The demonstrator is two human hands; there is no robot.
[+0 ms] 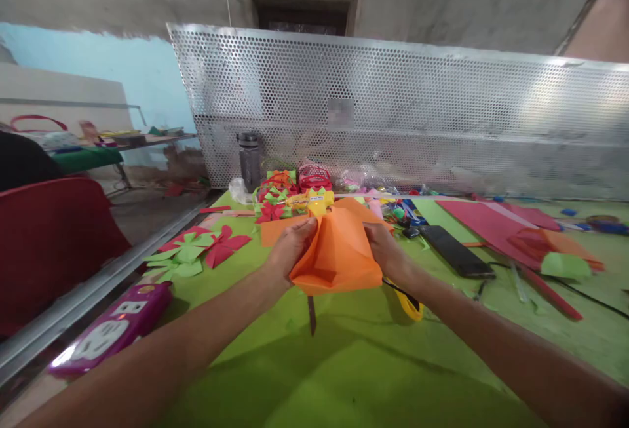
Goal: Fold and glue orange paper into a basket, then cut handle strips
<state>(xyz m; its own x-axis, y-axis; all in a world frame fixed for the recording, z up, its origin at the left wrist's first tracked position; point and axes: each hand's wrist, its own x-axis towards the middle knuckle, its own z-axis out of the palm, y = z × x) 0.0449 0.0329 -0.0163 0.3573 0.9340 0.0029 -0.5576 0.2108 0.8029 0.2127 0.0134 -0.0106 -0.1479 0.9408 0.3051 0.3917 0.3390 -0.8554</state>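
Between my two hands, a bent sheet of orange paper is raised above the green tabletop. My left hand pinches its left side, thumb on top. On the right, my right hand grips the other side, its fingers mostly hidden behind the paper. A yellow glue gun lies just beyond the paper. Scissors with a yellow handle rest partly under my right hand, and a dark blade tip pokes out below the paper.
Cut red paper petals and green ones lie at left, near a purple pencil case. A black phone and red paper sheets are at right. A grey bottle stands before a perforated metal panel.
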